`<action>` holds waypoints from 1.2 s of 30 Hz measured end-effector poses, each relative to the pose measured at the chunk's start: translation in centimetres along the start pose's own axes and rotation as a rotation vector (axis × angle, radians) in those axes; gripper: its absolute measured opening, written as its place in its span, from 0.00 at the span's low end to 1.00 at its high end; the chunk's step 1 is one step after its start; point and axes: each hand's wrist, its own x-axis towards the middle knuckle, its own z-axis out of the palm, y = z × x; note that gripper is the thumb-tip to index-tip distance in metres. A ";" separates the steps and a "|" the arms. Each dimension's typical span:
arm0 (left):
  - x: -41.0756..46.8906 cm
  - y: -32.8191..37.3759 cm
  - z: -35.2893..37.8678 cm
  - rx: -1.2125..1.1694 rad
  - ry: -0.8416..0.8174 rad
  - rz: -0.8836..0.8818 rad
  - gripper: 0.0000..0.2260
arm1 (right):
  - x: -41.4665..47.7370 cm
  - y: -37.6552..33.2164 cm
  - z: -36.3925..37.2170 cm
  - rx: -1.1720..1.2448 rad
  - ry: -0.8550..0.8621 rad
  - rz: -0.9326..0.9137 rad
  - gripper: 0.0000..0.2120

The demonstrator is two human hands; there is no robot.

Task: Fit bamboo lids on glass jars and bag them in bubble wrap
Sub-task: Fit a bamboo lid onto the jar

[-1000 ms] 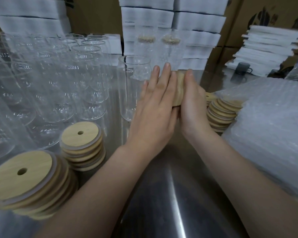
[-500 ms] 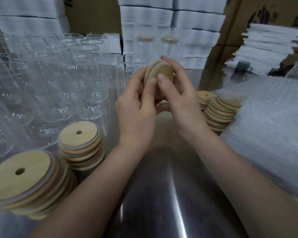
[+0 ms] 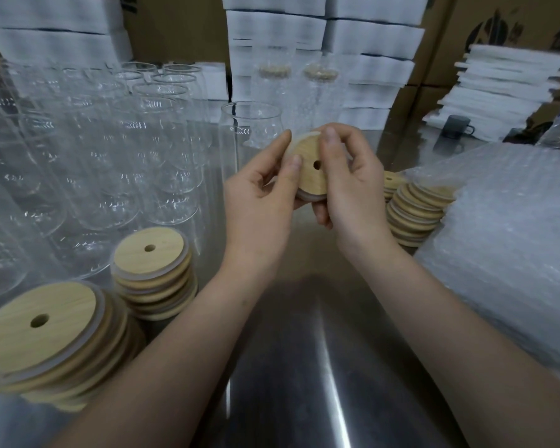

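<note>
Underneath, steel table [image 3: 304, 367], glare streaks down the middle. Left half crowded with empty jars [image 3: 94, 163], upright, mouths open, packed close. Right side heaped with bubble wrap [image 3: 514, 253], running off the frame's edge. Along the back, white stacks [image 3: 369, 43] against brown cartons [image 3: 485, 33]. In front of those stacks, two lidded jars [image 3: 274, 82] side by side, blurred.

Three lid stacks on the table. Nearest stack [image 3: 39, 324] at bottom left, leaning. Second stack [image 3: 149, 250] just behind it, beside the jars. Third stack [image 3: 414, 211] at right, fanned out, touching the bubble wrap.

Left hand [image 3: 259, 202] and right hand [image 3: 349, 189] raised together over mid-table, well clear of the surface. Lone jar [image 3: 249, 124] just behind them, apart from the cluster, no lid.

Between both hands, one lid [image 3: 314, 169], tilted with its wooden face toward the camera, hole showing, pale ring round the rim. On no jar; held in the air in front of the lone jar. Left thumb and fingers pinching its left edge. Right thumb pressed on the face near the top rim, fingers curled behind.

Dark mug [image 3: 456, 126] far back right.
</note>
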 end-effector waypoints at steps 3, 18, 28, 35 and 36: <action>-0.3 -0.1 0.3 0.044 -0.089 0.001 0.25 | 0.3 0.2 -0.2 -0.009 0.031 0.033 0.10; 0.5 0.8 -0.7 -0.072 0.131 -0.017 0.13 | -0.3 -0.8 -0.7 0.009 -0.359 -0.001 0.25; 0.6 0.7 -1.1 0.351 0.370 0.268 0.12 | 0.1 -0.7 -0.7 0.195 -0.225 0.061 0.14; 0.7 -0.5 -1.5 0.680 0.389 0.222 0.32 | 1.0 -0.2 -0.8 0.465 0.050 0.321 0.12; 0.8 -0.9 -1.6 0.699 0.366 0.177 0.36 | 1.1 -0.1 -0.9 0.498 0.066 0.360 0.14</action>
